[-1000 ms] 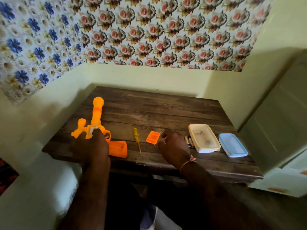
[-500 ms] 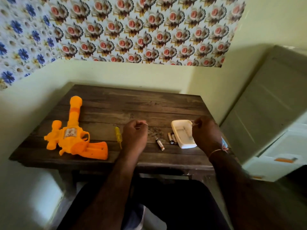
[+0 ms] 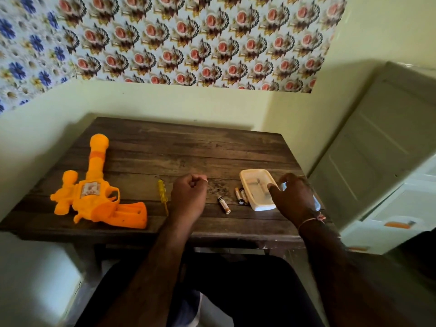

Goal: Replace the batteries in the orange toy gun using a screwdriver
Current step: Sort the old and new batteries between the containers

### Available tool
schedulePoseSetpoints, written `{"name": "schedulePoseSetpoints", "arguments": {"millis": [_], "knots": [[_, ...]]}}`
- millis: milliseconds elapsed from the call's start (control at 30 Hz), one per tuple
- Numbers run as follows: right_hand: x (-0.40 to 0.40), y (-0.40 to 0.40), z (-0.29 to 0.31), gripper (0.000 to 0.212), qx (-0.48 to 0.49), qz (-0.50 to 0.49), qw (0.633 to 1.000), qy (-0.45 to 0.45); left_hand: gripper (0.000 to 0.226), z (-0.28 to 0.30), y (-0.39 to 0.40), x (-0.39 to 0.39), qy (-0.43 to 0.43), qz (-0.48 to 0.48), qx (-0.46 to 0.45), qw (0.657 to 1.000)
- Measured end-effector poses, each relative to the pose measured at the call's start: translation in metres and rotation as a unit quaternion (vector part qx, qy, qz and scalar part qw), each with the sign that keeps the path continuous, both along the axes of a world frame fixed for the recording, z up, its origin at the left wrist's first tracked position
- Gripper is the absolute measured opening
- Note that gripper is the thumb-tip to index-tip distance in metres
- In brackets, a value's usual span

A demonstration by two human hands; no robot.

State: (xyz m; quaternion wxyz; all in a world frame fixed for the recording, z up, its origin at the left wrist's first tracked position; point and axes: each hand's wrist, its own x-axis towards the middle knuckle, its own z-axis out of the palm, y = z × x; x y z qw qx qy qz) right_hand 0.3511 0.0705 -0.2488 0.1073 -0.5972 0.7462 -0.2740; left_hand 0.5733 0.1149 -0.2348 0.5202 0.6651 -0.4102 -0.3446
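We see the orange toy gun (image 3: pixel 94 197) lying flat on the left part of the dark wooden worktop (image 3: pixel 188 149), its barrel pointing toward the far wall and its handle toward the near edge. Neither hand touches it. Just to its right lies a yellow screwdriver (image 3: pixel 162 195), tip toward us, also lying free.

Beside the screwdriver we find the left hand (image 3: pixel 188 197), curled into a loose fist above the worktop; its grip is drawn together, though we cannot tell whether anything sits inside it. To the right of that hand a single battery (image 3: pixel 223 204) lies alone on the wood, and a little further right two more batteries (image 3: pixel 241 195) lie side by side, just beside a white plastic container (image 3: pixel 256 185) that stands open with something small and unclear in it.

The right hand (image 3: pixel 292 199) hovers at the container's right edge, fingers spread and curved, the grip apart and holding nothing we can make out; a thin thread bracelet (image 3: pixel 311 220) circles the wrist. A pale blue lid (image 3: pixel 316 204) shows partly behind that hand. Patterned wallpaper (image 3: pixel 188 43) covers the wall beyond.
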Motion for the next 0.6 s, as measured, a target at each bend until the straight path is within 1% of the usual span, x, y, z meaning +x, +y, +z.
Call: {"name": "schedulePoseSetpoints", "arguments": {"millis": [133, 167, 233, 333, 467, 600], "knots": [[-0.01, -0.003, -0.009, 0.024, -0.05, -0.037, 0.998, 0.007, 0.017, 0.002, 0.0, -0.002, 0.0, -0.015, -0.002, 1.0], [-0.016, -0.004, -0.009, 0.025, -0.048, -0.054, 0.997, 0.011, 0.017, 0.001, 0.0, -0.003, -0.002, -0.017, -0.004, 1.0], [-0.031, -0.007, -0.01, 0.031, -0.005, -0.076, 0.997, 0.02, 0.015, 0.001, 0.001, -0.002, -0.006, -0.021, -0.003, 1.0], [-0.046, -0.01, -0.015, 0.037, 0.066, -0.053, 0.996, 0.004, 0.015, 0.001, 0.001, -0.002, -0.003, -0.024, 0.0, 1.0], [-0.052, -0.01, -0.021, 0.037, 0.052, -0.019, 0.998, -0.013, 0.013, 0.001, -0.002, -0.003, 0.007, -0.025, 0.002, 1.0], [-0.056, -0.01, -0.022, 0.051, 0.06, -0.003, 0.998, -0.012, 0.019, 0.0, 0.0, -0.001, -0.004, -0.026, 0.0, 1.0]]}}
